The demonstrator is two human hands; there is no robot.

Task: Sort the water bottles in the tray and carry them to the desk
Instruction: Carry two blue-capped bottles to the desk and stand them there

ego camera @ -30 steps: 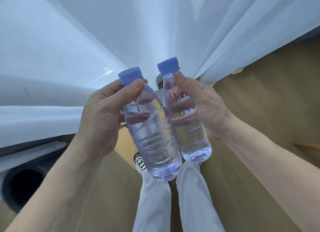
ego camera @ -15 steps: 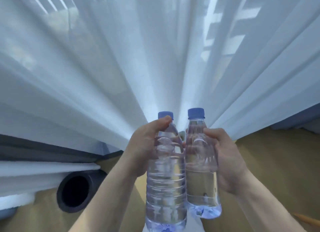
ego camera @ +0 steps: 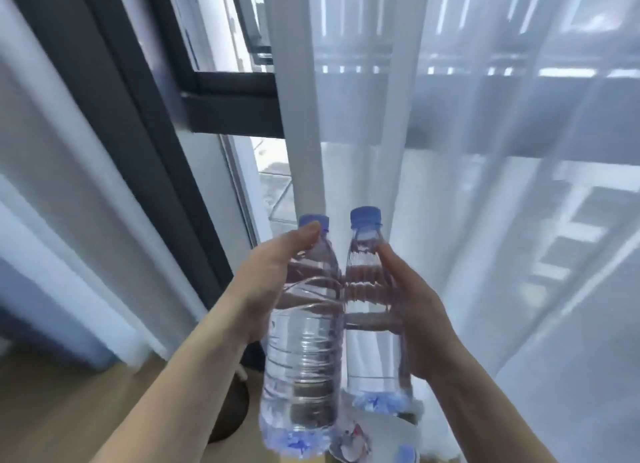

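Sheer curtain (ego camera: pixel 485 185) and window frame (ego camera: pixel 221 106) block ahead.

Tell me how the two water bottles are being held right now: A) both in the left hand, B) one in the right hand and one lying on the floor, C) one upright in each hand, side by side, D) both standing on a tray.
C: the left hand wraps the left bottle and the right hand wraps the right bottle, both upright, caps up.
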